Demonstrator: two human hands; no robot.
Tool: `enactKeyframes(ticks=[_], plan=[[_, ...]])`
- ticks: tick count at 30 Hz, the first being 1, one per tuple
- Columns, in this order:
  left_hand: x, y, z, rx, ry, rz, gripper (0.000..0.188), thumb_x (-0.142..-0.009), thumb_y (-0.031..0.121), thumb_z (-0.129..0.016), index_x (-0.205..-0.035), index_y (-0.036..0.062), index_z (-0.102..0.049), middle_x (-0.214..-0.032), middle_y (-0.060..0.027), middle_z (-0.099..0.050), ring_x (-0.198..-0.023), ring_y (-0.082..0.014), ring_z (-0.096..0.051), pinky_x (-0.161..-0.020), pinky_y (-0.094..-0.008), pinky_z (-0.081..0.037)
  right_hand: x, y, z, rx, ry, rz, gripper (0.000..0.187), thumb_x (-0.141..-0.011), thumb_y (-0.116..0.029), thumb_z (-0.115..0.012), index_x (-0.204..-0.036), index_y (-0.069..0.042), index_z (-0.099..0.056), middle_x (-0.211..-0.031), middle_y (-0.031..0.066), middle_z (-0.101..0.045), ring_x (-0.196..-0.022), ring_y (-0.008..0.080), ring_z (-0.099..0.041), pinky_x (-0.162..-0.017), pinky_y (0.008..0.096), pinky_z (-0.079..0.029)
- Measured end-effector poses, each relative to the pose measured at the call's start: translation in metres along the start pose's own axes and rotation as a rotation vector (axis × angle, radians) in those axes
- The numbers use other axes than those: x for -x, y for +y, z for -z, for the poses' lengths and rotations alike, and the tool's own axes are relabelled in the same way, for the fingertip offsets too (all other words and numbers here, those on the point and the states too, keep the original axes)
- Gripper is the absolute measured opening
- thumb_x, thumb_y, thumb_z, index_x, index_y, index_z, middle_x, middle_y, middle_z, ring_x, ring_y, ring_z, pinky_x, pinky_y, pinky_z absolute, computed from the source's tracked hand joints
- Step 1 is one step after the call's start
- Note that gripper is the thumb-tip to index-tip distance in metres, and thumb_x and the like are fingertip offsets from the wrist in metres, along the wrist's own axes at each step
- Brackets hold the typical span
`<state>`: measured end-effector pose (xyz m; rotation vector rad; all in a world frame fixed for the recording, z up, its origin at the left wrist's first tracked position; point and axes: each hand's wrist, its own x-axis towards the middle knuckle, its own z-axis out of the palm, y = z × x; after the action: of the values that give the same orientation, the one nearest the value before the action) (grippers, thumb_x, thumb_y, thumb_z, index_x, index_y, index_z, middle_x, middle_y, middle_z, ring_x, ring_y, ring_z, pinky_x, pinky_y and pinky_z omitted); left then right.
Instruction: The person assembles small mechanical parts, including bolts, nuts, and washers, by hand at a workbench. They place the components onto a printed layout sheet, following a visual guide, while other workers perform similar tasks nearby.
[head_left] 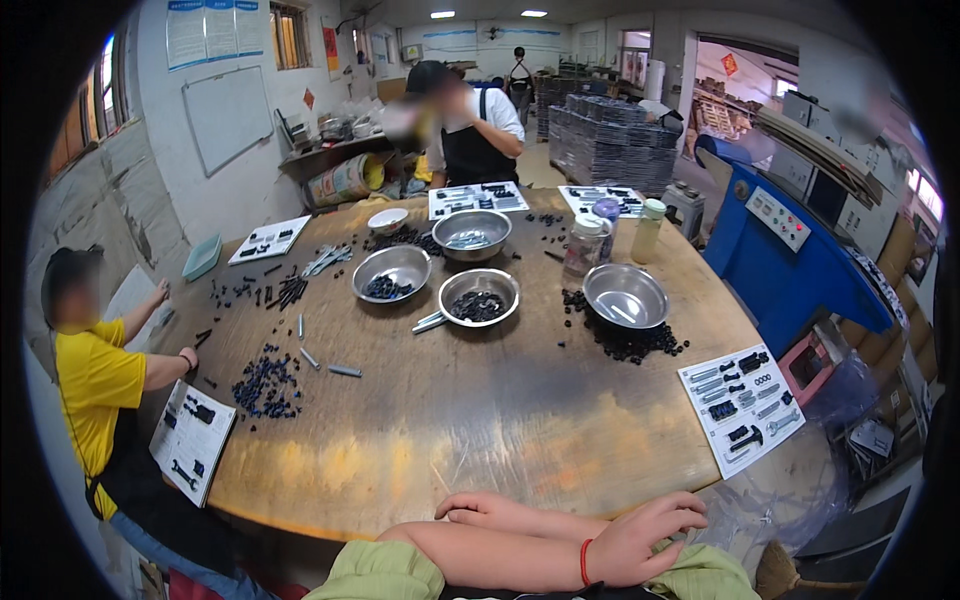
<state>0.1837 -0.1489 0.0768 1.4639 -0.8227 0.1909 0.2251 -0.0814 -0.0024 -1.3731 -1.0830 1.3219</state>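
My forearms lie crossed at the table's near edge, in light green sleeves. My left hand (640, 540), with a red cord bracelet (586, 563) at its wrist, rests over my right arm near the sleeve, fingers loosely apart. Behind the left forearm, my right hand (492, 511) lies at the edge of the wooden table (480, 420), its fingers relaxed and slightly bent. Neither hand holds anything. Nearest on the right is a white board (742, 410) with springs, bolts and a wrench on it or pictured there; I cannot tell which.
Metal bowls (479, 274) with small parts stand mid-table. Dark small parts (266, 386) lie loose at left, black ones (640, 345) around the right bowl. Bottles (648, 230) stand behind it. A person in yellow (100, 360) reaches over the left edge; another (475, 140) is opposite.
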Motion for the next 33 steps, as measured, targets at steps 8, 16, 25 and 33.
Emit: enactKeyframes(ticks=[8,16,25,33], plan=[[-0.014,-0.010,-0.022,-0.065,-0.004,-0.096,0.033,-0.085,0.001,-0.054,-0.118,0.0003,-0.055,-0.127,-0.0164,-0.049,-0.111,-0.0294,-0.054,-0.093,-0.0359,-0.045,0.024,0.006,0.001,-0.140,0.077,0.153,0.029,-0.102,-0.017,-0.046,-0.125,-0.004,-0.055,-0.118,0.0057,-0.061,-0.108,0.0138,-0.055,-0.094,0.0303,-0.045],[-0.014,-0.014,-0.034,-0.043,-0.064,-0.005,0.032,-0.086,0.004,-0.056,-0.118,-0.0001,-0.058,-0.129,-0.0175,-0.050,-0.118,-0.0306,-0.052,-0.096,-0.0363,-0.045,0.037,0.006,0.010,0.016,0.005,0.002,0.030,-0.101,-0.016,-0.047,-0.127,-0.003,-0.054,-0.120,0.0066,-0.059,-0.112,0.0147,-0.053,-0.097,0.0301,-0.042],[-0.014,-0.012,-0.037,0.016,-0.089,0.075,0.032,-0.087,0.003,-0.055,-0.119,0.0000,-0.058,-0.130,-0.0171,-0.049,-0.116,-0.0278,-0.053,-0.094,-0.0343,-0.046,0.042,0.008,0.007,-0.135,0.014,0.137,0.025,-0.101,-0.016,-0.046,-0.121,-0.003,-0.056,-0.114,0.0040,-0.060,-0.105,0.0128,-0.055,-0.092,0.0291,-0.045],[-0.013,-0.014,-0.038,0.022,-0.077,0.018,0.031,-0.088,0.002,-0.054,-0.118,-0.0009,-0.058,-0.130,-0.0174,-0.048,-0.113,-0.0260,-0.054,-0.092,-0.0326,-0.047,0.037,0.019,0.002,-0.199,0.081,0.222,0.026,-0.102,-0.015,-0.046,-0.123,-0.003,-0.055,-0.115,0.0040,-0.060,-0.105,0.0129,-0.055,-0.092,0.0299,-0.045]])
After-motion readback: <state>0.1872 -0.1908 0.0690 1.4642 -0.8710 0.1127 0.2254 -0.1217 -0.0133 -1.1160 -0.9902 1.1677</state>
